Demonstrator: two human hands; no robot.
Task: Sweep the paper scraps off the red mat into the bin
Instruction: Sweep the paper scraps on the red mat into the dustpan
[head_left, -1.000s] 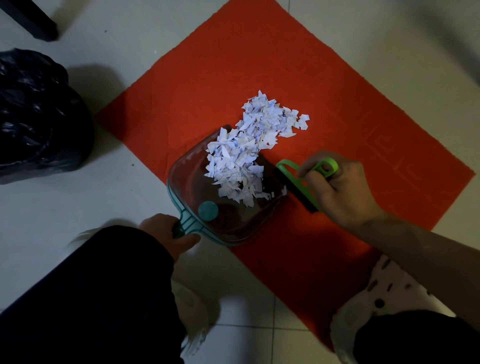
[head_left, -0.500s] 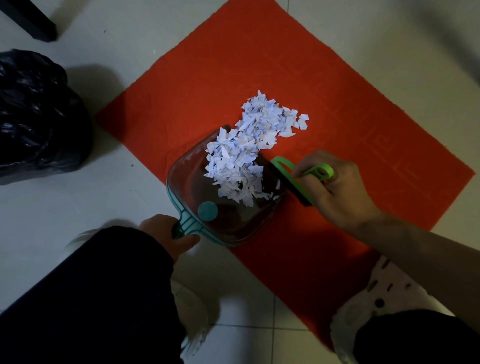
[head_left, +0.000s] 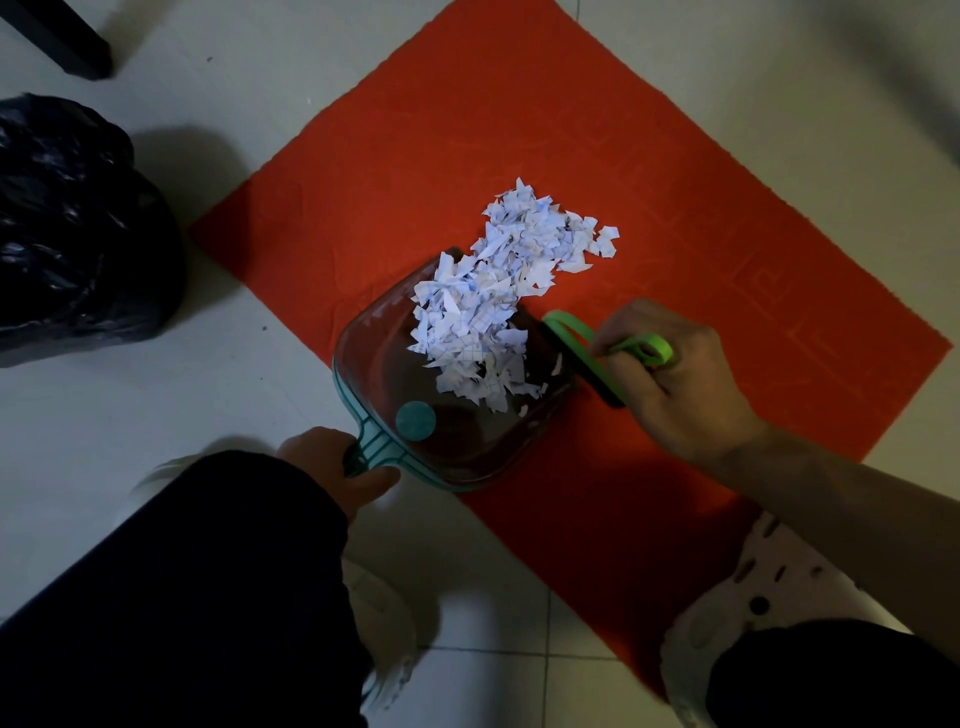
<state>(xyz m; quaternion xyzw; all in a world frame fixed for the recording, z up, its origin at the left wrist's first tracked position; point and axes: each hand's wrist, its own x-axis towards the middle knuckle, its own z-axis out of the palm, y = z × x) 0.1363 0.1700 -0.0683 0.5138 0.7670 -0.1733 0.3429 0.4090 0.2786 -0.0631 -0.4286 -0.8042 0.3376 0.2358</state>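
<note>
A pile of white paper scraps (head_left: 498, 296) lies half on the red mat (head_left: 701, 218) and half inside a clear teal-rimmed dustpan (head_left: 457, 447). My left hand (head_left: 332, 462) grips the dustpan's teal handle at the mat's near-left edge. My right hand (head_left: 680, 379) holds a small green hand brush (head_left: 587, 345), its dark bristles against the dustpan's right lip. A few scraps sit by the bristles inside the pan. The bin, lined with a black bag (head_left: 78, 228), stands on the floor to the left of the mat.
Pale floor tiles (head_left: 156, 395) surround the mat. A dark furniture leg (head_left: 62, 41) stands at the far left corner. My dark-trousered knees and two light slippers (head_left: 779, 587) fill the bottom, one slipper resting on the mat's near edge.
My right hand has slid the brush slightly left and nearer, tight against the dustpan's right lip. The scrap pile and my left hand have barely moved.
</note>
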